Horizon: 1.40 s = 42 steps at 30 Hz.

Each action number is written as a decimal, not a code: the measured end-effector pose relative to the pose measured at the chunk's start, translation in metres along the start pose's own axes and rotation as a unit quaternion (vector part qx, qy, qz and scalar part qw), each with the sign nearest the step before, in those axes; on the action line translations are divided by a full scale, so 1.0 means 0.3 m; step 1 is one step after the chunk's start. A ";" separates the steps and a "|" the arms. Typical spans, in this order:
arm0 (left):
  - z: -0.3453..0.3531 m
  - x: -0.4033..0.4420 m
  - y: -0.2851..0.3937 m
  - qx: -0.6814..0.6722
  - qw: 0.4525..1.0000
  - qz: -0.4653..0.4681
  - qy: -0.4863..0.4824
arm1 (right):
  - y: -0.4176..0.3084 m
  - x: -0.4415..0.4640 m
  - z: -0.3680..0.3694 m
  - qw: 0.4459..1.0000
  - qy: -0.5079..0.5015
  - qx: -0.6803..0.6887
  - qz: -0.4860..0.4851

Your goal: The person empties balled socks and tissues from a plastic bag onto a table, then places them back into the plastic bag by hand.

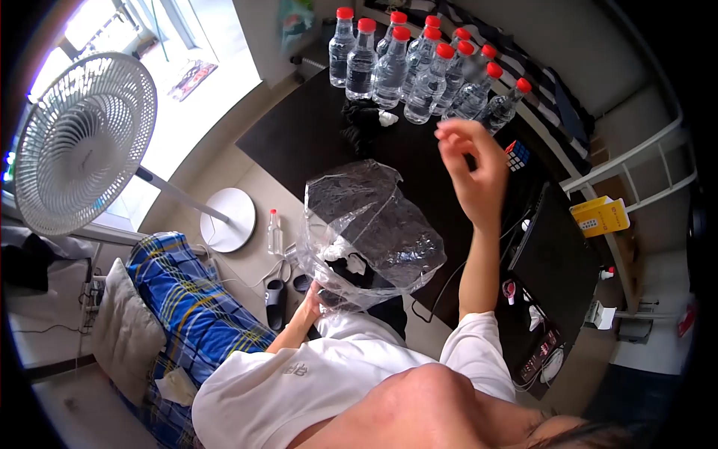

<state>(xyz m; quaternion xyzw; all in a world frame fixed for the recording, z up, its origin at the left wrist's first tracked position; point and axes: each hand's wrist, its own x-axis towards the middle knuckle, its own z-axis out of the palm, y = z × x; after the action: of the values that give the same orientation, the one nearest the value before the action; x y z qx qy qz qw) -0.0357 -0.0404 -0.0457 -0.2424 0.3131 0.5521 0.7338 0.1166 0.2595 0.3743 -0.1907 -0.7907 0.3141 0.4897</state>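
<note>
My left hand (314, 296) grips the lower left edge of a large clear plastic bag (396, 224), low in front of my body. The bag spreads wide over the table's near edge, and crumpled white and black items show in or through it; I cannot tell which. My right hand (479, 176) is raised above the table, slightly blurred, its fingers loosely curved with a gap inside and nothing visible in them. Just beyond it stand several clear bottles (426, 86) with red caps, grouped at the table's far end. A puzzle cube (517, 156) sits beside the right hand.
A black cloth (360, 126) lies before the bottles on the dark table (280, 138). An open laptop (542, 239) and cables are at right. On the left are a standing fan (86, 146), a blue plaid bed cover (187, 284), a floor bottle (274, 233) and slippers (276, 303).
</note>
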 end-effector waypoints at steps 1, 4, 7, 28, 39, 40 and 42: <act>0.010 -0.010 -0.001 -0.004 1.000 -0.004 -0.021 | 0.076 0.015 0.048 0.999 -0.002 0.015 0.036; 0.035 -0.033 -0.001 0.013 0.998 0.001 -0.054 | 0.290 -0.018 0.195 0.987 -0.094 -0.123 0.032; 0.072 -0.040 -0.002 0.058 0.997 0.045 -0.023 | 0.413 -0.116 0.330 0.950 -0.192 -0.248 0.012; 0.052 -0.006 0.003 0.008 0.999 0.005 -0.032 | -0.189 -0.028 -0.148 0.898 -0.437 -0.009 -0.041; 0.154 -0.063 -0.001 0.008 0.999 -0.011 -0.051 | 0.098 -0.044 -0.118 0.862 -0.315 -0.377 0.125; 0.163 -0.075 -0.001 0.018 0.998 0.001 -0.061 | 0.133 -0.045 -0.105 0.848 -0.330 -0.378 0.169; 0.188 -0.102 -0.010 0.018 0.999 0.023 -0.029 | 0.163 -0.023 -0.082 0.833 -0.358 -0.351 0.233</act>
<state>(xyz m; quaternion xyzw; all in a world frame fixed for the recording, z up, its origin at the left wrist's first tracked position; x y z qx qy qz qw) -0.0281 -0.0218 0.0152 -0.2055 0.3073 0.5698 0.7340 0.1413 0.2987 0.3443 -0.4024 -0.9000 0.1667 -0.0154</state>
